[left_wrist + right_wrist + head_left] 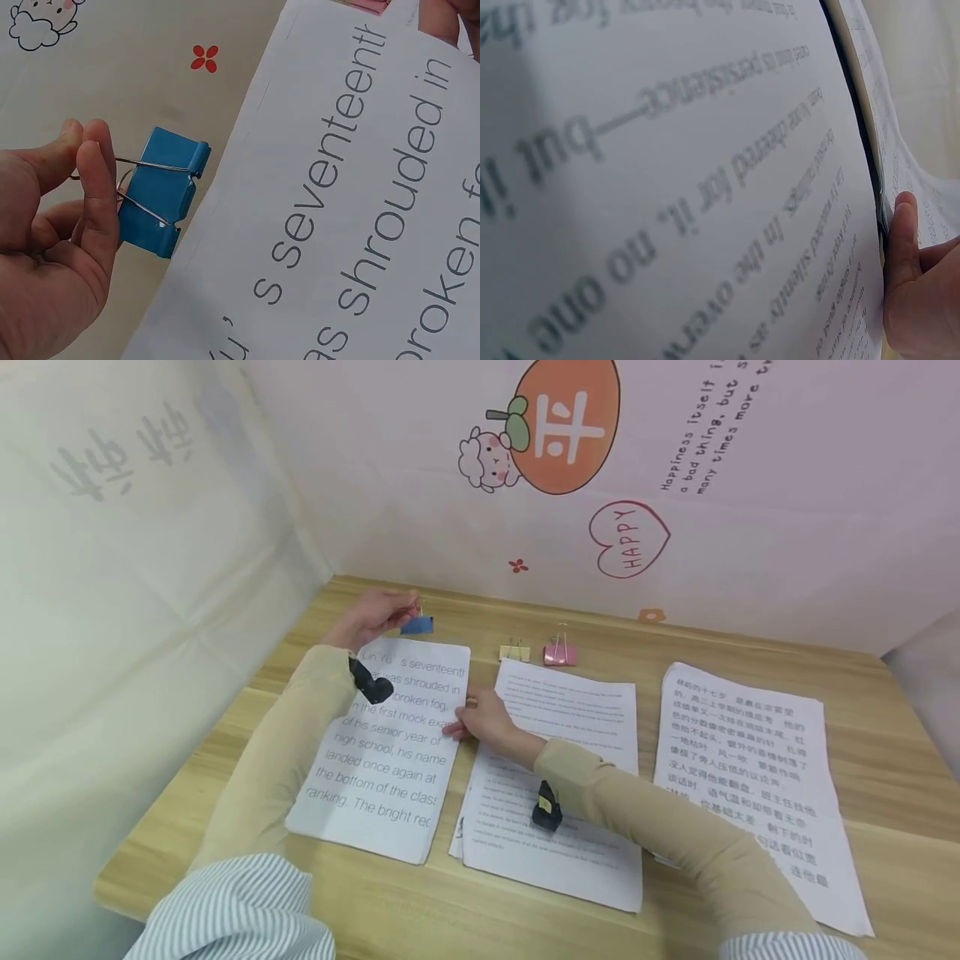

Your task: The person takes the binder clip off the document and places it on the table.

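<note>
My left hand pinches the wire handles of a blue binder clip between thumb and fingers. The clip is just beyond the top edge of the left paper stack, which carries large English print. In the left wrist view its mouth faces that edge closely; whether they touch is unclear. My right hand grips the right edge of the same stack, some fingers partly hidden. Below its wrist lies the middle paper stack in smaller print, which fills much of the right wrist view.
Behind the middle stack stand a yellow binder clip and a pink binder clip. A third stack of paper with Chinese print lies on the right of the wooden table. A printed cloth hangs along the table's back edge.
</note>
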Action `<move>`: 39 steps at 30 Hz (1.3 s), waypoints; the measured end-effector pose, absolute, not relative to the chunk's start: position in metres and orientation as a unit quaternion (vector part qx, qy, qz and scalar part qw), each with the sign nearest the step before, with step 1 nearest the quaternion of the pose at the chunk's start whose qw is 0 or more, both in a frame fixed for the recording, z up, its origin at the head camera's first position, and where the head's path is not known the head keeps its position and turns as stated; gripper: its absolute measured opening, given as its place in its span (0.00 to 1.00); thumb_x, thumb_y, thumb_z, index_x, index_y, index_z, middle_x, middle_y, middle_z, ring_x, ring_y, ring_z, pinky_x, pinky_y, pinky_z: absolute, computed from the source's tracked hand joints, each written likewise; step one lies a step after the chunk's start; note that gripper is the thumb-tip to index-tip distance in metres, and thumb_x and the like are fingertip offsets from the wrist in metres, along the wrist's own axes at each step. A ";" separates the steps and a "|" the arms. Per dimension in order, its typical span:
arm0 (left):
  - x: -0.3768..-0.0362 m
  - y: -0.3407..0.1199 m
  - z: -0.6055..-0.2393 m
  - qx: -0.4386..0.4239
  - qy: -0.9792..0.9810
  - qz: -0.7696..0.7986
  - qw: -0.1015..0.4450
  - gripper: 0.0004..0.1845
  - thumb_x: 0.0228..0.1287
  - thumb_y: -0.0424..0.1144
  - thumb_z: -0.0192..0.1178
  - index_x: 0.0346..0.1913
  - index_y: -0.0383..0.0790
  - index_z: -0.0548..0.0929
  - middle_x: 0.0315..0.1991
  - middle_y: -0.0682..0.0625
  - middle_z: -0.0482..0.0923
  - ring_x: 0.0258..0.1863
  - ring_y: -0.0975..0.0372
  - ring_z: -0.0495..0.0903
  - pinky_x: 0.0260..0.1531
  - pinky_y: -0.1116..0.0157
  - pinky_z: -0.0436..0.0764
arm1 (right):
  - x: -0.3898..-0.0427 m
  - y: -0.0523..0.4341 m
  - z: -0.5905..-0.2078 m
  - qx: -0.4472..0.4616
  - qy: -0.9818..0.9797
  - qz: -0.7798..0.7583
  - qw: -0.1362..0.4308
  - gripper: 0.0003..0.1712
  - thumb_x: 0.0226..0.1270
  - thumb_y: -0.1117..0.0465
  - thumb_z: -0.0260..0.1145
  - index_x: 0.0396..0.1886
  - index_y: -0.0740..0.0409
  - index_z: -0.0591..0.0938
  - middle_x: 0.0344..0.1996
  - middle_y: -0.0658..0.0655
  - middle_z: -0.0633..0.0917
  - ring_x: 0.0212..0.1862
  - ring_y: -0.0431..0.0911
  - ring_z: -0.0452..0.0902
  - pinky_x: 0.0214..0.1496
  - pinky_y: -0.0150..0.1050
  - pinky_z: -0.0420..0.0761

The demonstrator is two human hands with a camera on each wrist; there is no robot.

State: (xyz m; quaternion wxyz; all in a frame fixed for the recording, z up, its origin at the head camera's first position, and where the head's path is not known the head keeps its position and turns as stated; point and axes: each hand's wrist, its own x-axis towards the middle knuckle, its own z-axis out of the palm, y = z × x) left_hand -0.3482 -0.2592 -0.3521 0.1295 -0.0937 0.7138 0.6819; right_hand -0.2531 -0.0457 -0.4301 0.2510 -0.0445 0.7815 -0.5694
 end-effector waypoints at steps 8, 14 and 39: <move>-0.357 -0.247 -0.359 -0.087 0.751 0.639 0.139 0.18 0.71 0.39 0.52 0.56 0.29 0.73 0.41 0.45 0.78 0.33 0.66 0.79 0.37 0.76 0.80 | -0.254 -0.046 -0.432 -0.053 0.782 -0.569 0.249 0.20 0.70 0.68 0.52 0.61 0.63 0.70 0.33 0.64 0.87 0.25 0.41 0.83 0.31 0.33 0.84; -0.363 -0.238 -0.370 -0.075 0.773 0.617 0.124 0.20 0.71 0.35 0.50 0.59 0.25 0.71 0.51 0.37 0.76 0.33 0.66 0.81 0.39 0.74 0.82 | -0.255 -0.044 -0.432 -0.056 0.781 -0.569 0.250 0.20 0.70 0.68 0.52 0.60 0.64 0.70 0.33 0.64 0.87 0.24 0.41 0.83 0.30 0.33 0.84; -0.370 -0.211 -0.389 -0.102 0.868 0.477 0.093 0.14 0.67 0.38 0.56 0.49 0.29 0.78 0.36 0.40 0.84 0.27 0.62 0.84 0.35 0.68 0.83 | -0.251 -0.041 -0.432 -0.057 0.790 -0.559 0.247 0.18 0.69 0.67 0.53 0.57 0.65 0.71 0.29 0.62 0.87 0.23 0.41 0.82 0.29 0.31 0.83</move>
